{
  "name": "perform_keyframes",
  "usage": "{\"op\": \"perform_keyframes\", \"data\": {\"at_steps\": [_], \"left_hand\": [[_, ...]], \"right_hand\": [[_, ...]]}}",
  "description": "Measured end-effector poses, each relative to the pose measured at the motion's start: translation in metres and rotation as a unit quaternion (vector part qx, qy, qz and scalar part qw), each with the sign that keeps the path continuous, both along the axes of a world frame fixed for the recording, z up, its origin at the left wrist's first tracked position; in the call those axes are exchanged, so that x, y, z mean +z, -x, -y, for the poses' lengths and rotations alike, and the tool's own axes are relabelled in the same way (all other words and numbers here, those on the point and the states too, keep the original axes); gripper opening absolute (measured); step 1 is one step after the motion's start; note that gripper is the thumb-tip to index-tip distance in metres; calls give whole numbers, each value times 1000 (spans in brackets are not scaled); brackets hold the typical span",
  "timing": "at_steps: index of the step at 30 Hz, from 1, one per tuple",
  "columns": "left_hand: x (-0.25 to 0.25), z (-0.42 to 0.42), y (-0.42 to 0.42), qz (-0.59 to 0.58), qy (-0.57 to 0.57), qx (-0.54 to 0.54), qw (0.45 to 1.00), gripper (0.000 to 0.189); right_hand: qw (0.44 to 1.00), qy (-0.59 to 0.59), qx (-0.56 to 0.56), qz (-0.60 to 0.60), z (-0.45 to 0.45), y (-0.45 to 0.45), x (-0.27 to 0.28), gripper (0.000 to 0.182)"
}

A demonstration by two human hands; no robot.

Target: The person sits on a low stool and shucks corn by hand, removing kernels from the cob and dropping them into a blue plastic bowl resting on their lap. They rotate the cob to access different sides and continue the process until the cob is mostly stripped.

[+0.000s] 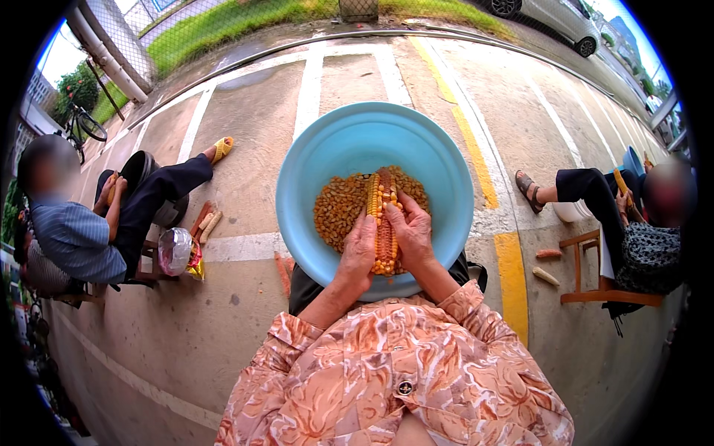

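Observation:
A partly shelled ear of dried corn is held lengthwise between both hands, over a light blue plastic basin. Its left side keeps yellow kernels, while bare reddish cob shows down the middle and near the top. My left hand grips the ear from the left, thumb along its side. On the right, my right hand wraps its fingers round the ear and presses the thumb on the kernels. Loose corn kernels lie heaped in the basin, which rests on the lap.
A seated person at left handles corn over a dark bucket; cobs and a clear plastic container are beside them. Another seated person at right holds an ear near a white bucket. Cobs lie on the pavement.

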State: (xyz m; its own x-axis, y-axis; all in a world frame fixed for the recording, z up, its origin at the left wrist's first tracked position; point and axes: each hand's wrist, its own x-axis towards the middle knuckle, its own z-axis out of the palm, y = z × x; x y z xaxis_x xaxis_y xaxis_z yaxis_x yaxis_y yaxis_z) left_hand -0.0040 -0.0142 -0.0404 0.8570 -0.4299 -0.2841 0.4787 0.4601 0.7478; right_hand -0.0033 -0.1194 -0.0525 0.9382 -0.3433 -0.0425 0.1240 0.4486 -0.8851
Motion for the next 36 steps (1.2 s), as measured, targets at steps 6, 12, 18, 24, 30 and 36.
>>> {"op": "perform_keyframes", "data": {"at_steps": [6, 12, 18, 24, 30, 36], "left_hand": [[1, -1, 4, -4, -23, -30, 999, 47], [0, 0, 7, 62, -43, -26, 997, 46], [4, 1, 7, 1, -14, -41, 999, 44], [8, -3, 8, -10, -14, -40, 999, 45], [5, -2, 7, -24, -6, -42, 999, 44], [-1, -2, 1, -32, -11, 39, 999, 39]], "right_hand": [[999, 45, 13, 17, 4, -1, 1, 46], [995, 96, -32, -9, 5, -6, -5, 44], [992, 116, -30, -30, 13, -7, -3, 44], [948, 318, -30, -6, 18, -17, 20, 46], [999, 0, -19, -35, 29, -30, -11, 38], [967, 234, 87, 41, 8, -5, 17, 56]]}}
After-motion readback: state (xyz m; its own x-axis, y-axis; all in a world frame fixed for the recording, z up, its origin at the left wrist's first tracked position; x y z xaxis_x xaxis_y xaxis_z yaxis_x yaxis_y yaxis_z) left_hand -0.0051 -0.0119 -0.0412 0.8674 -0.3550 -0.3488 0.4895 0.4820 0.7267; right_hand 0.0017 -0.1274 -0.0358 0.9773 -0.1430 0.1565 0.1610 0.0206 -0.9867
